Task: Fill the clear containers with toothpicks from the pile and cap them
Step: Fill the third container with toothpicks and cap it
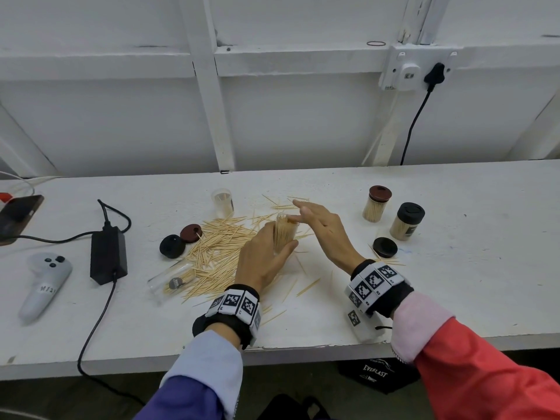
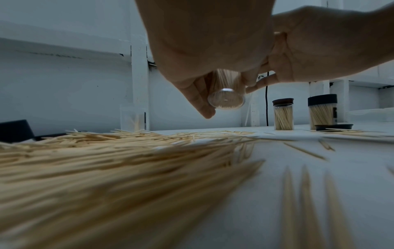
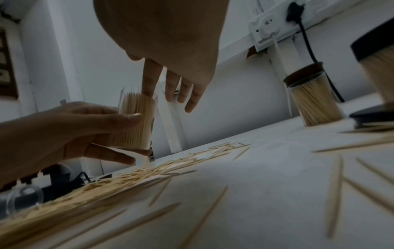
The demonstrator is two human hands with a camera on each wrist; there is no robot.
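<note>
Centrally, left hand point(image 1: 263, 259) wrapped around a clear container point(image 1: 285, 236) packed with toothpicks (uncapped, lifted off the tabletop point(image 1: 454, 268)), right hand point(image 1: 325, 227) fingers straight, one fingertip at its rim, loose pile point(image 1: 218, 253) just left.

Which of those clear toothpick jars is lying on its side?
The uncapped jar at the pile's near-left edge, partly filled; the other four stand upright.

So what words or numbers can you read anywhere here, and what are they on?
"EVERLAST" on the black bag under the table.
"M/2", then a blurred mark, on the white sticker of the grey controller.
Label on the lying container: too small to read.
Label on the black-capped jar: too blurred to read.
Wristbands: square black-and-white code patterns, no readable words.
</note>
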